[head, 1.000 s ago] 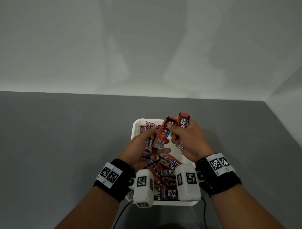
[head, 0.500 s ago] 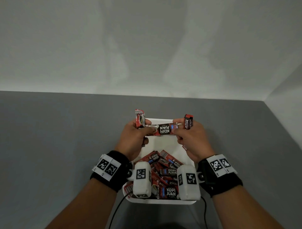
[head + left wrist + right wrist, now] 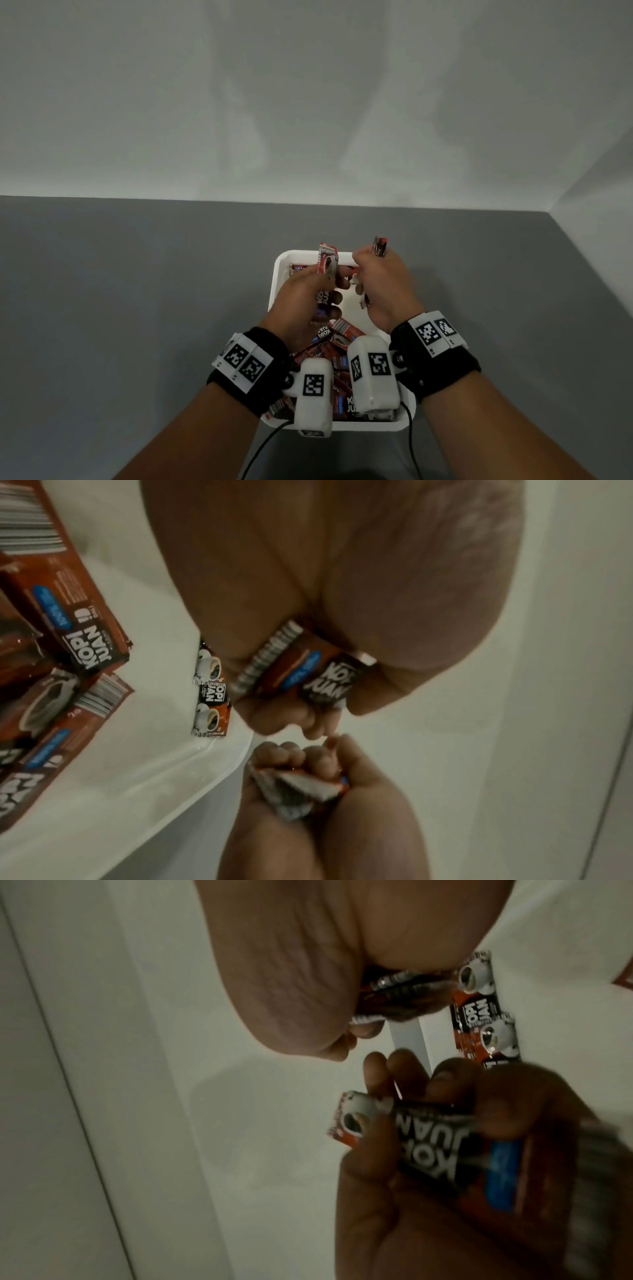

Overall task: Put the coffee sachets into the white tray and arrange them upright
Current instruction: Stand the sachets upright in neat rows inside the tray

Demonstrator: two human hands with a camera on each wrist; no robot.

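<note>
- While most of the coffee sachets (image 3: 337, 346) lie flat and jumbled in the near half of the white tray (image 3: 276, 281), a few are lifted above its far half, one clutch in each hand.
- One red and black sachet (image 3: 327, 265) is gripped by the left hand (image 3: 301, 305), its top end sticking up past the knuckles and its printed face seen between the curled fingers.
- In the left wrist view, that sachet (image 3: 308, 669) is seen clamped between thumb and curled fingers, with a barcode edge beside it; whether a second packet is held with it cannot be told.
- Another sachet (image 3: 380, 246) is held by the right hand (image 3: 383, 291), its end poking up beyond the fist, just over the tray's far rim.
- In the right wrist view, crumpled packet edges (image 3: 161, 991) are seen squeezed inside the closed right fist; their number cannot be told.
- The two hands are held close together over the tray's far end, fingertips nearly meeting.
- A couple of sachets (image 3: 209, 693) are seen standing on end against the tray's far wall, just beyond the hands.
- The tray rests on a grey table (image 3: 137, 291), with a pale wall (image 3: 308, 102) behind.
- Black wristbands with white marker tags (image 3: 245, 363) are worn on both wrists.
</note>
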